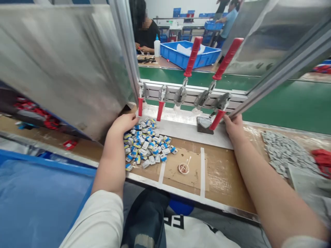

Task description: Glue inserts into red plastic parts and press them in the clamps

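My left hand (126, 123) is at the lower left corner of the metal clamp frame (160, 89), its fingers closed around the edge and partly hidden. Beside it lies a heap of small grey blocks with blue and yellow parts (147, 143). My right hand (234, 128) grips the frame's lower right corner, thumb toward me, other fingers partly out of sight. Several toggle clamps with red handles (193, 57) line the frame's bar; two handles point up, the others down. Near my right hand a dark block with a grey top (205, 124) sits under the rightmost clamp.
On cardboard (170, 172) lies a small round dish (183, 168) with a cotton swab. Flat grey pieces (288, 151) are spread at right. A blue bin (38, 199) stands at left. Beyond the green belt (292, 103) are a blue crate (190, 57) and a person.
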Available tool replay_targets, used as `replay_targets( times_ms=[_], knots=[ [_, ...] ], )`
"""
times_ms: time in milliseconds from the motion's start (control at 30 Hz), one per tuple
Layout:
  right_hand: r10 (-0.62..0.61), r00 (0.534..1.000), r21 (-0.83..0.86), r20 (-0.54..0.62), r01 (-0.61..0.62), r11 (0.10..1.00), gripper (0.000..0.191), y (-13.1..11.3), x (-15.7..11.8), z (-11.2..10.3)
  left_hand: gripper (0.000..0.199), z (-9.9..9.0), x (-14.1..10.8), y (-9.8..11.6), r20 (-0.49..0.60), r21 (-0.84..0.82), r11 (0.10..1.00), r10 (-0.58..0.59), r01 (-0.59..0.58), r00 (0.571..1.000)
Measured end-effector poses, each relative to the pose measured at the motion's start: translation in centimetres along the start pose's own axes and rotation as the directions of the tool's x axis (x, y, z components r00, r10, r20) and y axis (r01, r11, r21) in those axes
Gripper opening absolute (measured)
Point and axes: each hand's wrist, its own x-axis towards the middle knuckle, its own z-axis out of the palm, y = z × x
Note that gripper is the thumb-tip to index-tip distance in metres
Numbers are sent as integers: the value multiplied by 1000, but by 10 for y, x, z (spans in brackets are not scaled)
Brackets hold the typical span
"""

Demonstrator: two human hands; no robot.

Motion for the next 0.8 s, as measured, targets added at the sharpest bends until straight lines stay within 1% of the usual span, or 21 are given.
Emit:
replay_targets(
  times_ms=[67, 100, 133, 167, 200, 233, 267, 300, 333, 367, 400, 433, 467, 500, 533, 567, 600, 667, 700, 733, 800],
  knots=[
    [38, 999, 79, -31, -35, 996, 26, -12, -2, -3, 45, -9, -8, 7, -70, 33, 999, 8, -6, 998],
    [51, 995, 122, -90, -40, 992, 24, -20, -4, -7, 45, -15, -11, 11, -125, 54, 999, 12, -5, 992],
    [42, 981, 144, -187, -14, 989, 22, -31, -6, -13, 44, -22, -16, 15, -174, 76, 997, 19, -6, 985],
    [13, 947, 141, -322, 34, 989, 23, -44, -10, -19, 43, -31, -20, 19, -207, 94, 995, 34, -15, 978],
    [-41, 890, 104, -455, 99, 990, 27, -60, -15, -26, 43, -41, -26, 22, -222, 106, 994, 61, -38, 973],
    [-124, 826, 38, -549, 173, 984, 29, -80, -22, -31, 42, -53, -34, 25, -229, 111, 991, 104, -80, 968],
    [-225, 771, -34, -596, 256, 966, 26, -102, -30, -34, 41, -65, -43, 28, -236, 111, 985, 153, -129, 960],
    [-336, 767, -88, -547, 346, 934, 19, -128, -39, -33, 40, -76, -55, 30, -251, 113, 978, 198, -174, 948],
    [-445, 781, -93, -438, 453, 887, 12, -156, -48, -27, 39, -85, -71, 31, -275, 119, 972, 227, -202, 934],
    [-541, 779, -33, -317, 561, 827, 11, -186, -58, -16, 39, -91, -89, 31, -322, 113, 973, 228, -202, 919],
    [-628, 778, 74, 14, 626, 776, 14, -215, -68, 1, 39, -92, -110, 32, -395, 84, 980, 201, -183, 896],
    [-684, 690, 206, 235, 653, 729, 18, -244, -77, 23, 39, -87, -133, 32, -480, 36, 987, 153, -155, 864],
    [-716, 573, 322, 399, 644, 694, 22, -270, -86, 49, 39, -76, -158, 32, -583, -41, 990, 85, -134, 808],
    [-724, 475, 390, 500, 622, 678, 26, -292, -93, 79, 36, -58, -181, 31, -676, -131, 981, 17, -143, 737],
    [-706, 401, 407, 584, 608, 682, 30, -311, -97, 111, 35, -34, -203, 31, -737, -177, 972, -27, -154, 675],
    [-673, 346, 400, 654, 597, 695, 33, -325, -100, 143, 44, -7, -222, 30, -745, -173, 973, -28, -152, 666],
    [-623, 306, 379, 720, 579, 722, 35, -336, -100, 174, 58, 22, -236, 29, -710, -175, 980, -60, -94, 702],
    [-471, 265, 296, 841, 503, 812, 38, -346, -95, 229, 89, 77, -250, 25, -611, -171, 984, -136, 37, 780],
    [-430, 244, 275, 869, 485, 830, 36, -347, -90, 251, 99, 98, -251, 22, -585, -165, 983, -160, 76, 795],
    [-397, 222, 260, 890, 469, 844, 34, -347, -85, 269, 105, 115, -249, 19, -570, -160, 982, -178, 104, 802],
    [-389, 167, 276, 906, 462, 843, 28, -343, -76, 293, 111, 132, -241, 11, -567, -162, 979, -198, 127, 800]
  ],
)
